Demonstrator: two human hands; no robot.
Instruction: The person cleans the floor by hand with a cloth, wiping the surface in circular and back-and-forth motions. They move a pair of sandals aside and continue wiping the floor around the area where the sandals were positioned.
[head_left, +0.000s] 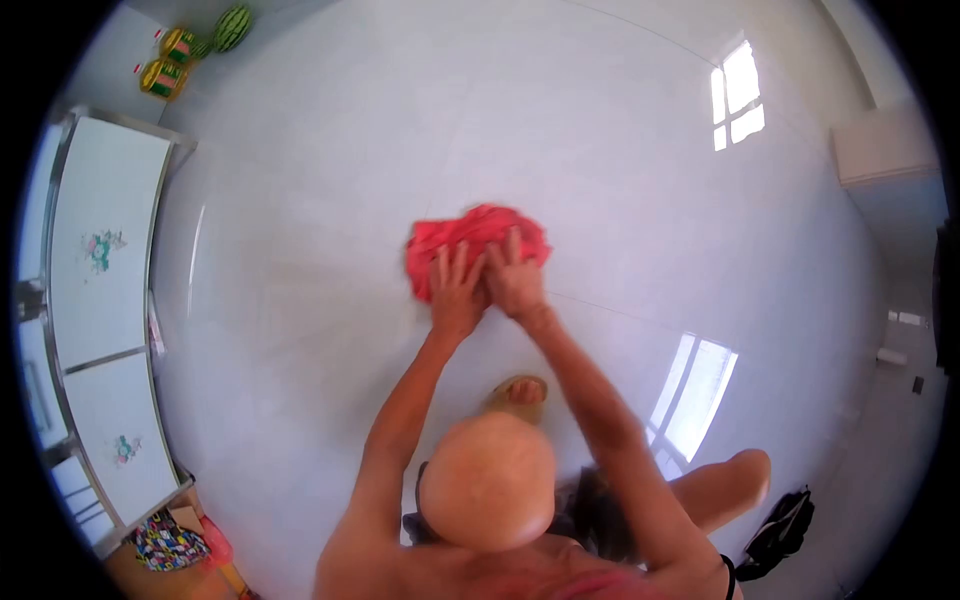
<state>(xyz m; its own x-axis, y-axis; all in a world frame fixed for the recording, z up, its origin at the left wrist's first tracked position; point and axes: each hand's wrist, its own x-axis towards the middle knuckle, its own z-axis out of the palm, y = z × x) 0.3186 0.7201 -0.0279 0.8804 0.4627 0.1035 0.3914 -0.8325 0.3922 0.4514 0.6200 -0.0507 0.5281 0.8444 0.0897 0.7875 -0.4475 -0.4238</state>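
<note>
A crumpled red cloth (440, 235) lies bunched on the pale, glossy floor (330, 200). My left hand (459, 290) presses down on its near edge, fingers spread over the fabric. Beside it, my right hand (515, 283) also rests on the cloth, with fingers stretched forward and apart. The two hands nearly meet at the thumbs. Part of the cloth is hidden beneath them.
White cabinet doors (110, 240) with flower prints line the left side. At the upper left stand yellow oil jugs (163, 78) and a watermelon (232, 28). A sandalled foot (522, 392) and bent knee (745, 475) are near me. A black bag (780, 535) sits lower right.
</note>
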